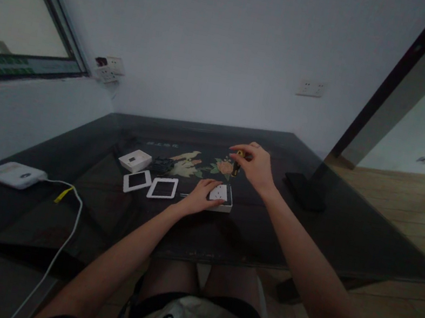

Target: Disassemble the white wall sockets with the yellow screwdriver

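Observation:
My left hand point(201, 196) rests on the dark table with thumb and fingers around a white wall socket point(220, 192). The socket's holed face is up, and it sits in a shallow white box-like base point(220, 209). Above and slightly behind it, my right hand point(253, 162) pinches a short yellow-and-black screwdriver point(237, 164) between thumb and fingers, its lower end pointing down. The tip is too dim to make out, but the tool appears apart from the socket. Left of my left hand lie two white square frames point(170, 196), point(125, 185).
A white box-shaped piece point(135, 161) and a dark bundle point(162, 165) lie behind the frames. A white device point(15, 175) with a white cable point(79, 207) is at left. A black flat object point(305, 192) lies at right. The table point(351, 233) meets the wall behind.

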`<state>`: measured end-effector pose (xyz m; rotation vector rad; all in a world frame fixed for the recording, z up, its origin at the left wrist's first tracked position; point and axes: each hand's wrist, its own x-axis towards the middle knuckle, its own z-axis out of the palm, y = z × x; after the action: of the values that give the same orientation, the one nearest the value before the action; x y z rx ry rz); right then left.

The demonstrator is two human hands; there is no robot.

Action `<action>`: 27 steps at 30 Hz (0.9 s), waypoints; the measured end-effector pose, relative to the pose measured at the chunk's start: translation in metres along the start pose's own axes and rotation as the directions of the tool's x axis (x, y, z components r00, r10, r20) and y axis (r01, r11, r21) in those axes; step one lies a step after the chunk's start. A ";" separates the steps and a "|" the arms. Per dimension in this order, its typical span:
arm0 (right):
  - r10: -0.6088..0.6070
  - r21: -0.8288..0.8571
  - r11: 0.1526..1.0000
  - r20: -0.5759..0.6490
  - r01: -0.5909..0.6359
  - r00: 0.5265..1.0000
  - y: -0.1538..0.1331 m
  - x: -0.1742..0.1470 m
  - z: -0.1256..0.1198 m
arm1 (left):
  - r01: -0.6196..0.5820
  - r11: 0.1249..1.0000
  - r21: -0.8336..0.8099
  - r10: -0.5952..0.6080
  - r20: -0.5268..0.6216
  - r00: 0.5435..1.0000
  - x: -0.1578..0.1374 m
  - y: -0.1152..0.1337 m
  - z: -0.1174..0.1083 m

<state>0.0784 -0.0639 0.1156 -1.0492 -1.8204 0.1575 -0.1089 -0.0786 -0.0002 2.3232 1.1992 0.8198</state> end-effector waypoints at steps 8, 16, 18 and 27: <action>-0.034 0.193 0.981 0.174 0.000 0.984 0.005 0.003 -0.002 | 0.002 1.000 0.011 -0.002 0.009 1.000 -0.001 -0.001 0.000; 0.001 0.094 0.996 -0.044 0.003 0.999 -0.004 0.002 0.007 | 0.013 1.000 0.025 -0.013 0.011 1.000 0.000 -0.001 0.000; -0.001 0.106 0.994 -0.008 0.002 1.000 -0.001 0.004 0.007 | 0.011 1.000 0.023 -0.012 0.012 1.000 0.000 -0.002 0.001; -0.023 0.003 1.000 0.073 0.022 0.997 -0.005 0.007 0.000 | 0.000 1.000 0.021 0.000 0.005 1.000 0.000 -0.004 0.002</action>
<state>0.0740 -0.0618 0.1234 -1.0329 -1.8963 0.1863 -0.1102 -0.0772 -0.0036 2.3405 1.2116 0.8042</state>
